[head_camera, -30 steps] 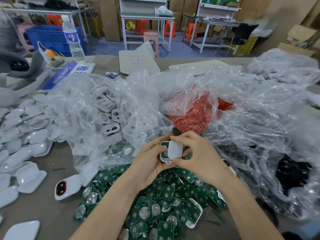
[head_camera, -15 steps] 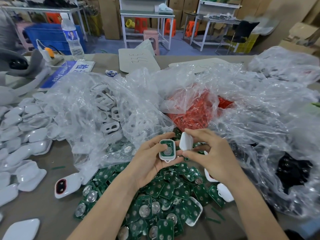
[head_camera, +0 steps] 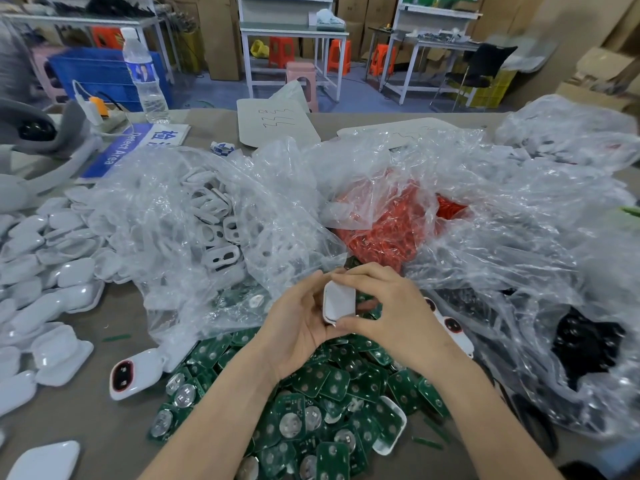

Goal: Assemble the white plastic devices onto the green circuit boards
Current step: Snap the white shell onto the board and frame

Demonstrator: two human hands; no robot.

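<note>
Both hands meet above a heap of green circuit boards (head_camera: 311, 407) at the table's front. My left hand (head_camera: 294, 327) cradles a white plastic device (head_camera: 339, 301) from below and the left. My right hand (head_camera: 391, 306) pinches the same device from the top and right, with its white cover facing me. The board inside it is hidden. One assembled white device with a red window (head_camera: 133, 372) lies left of the heap. A white shell holding a board (head_camera: 391, 431) rests among the boards.
A clear bag of white frames (head_camera: 214, 230) lies behind the hands, a bag of red parts (head_camera: 391, 223) beside it, and a bag of black parts (head_camera: 585, 344) at the right. White covers (head_camera: 45, 258) are piled at the left. A water bottle (head_camera: 143, 77) stands far left.
Half a second ago my left hand held the shell with its green board showing and my right hand held a white cover apart. Now the cover sits on the shell between both hands.
</note>
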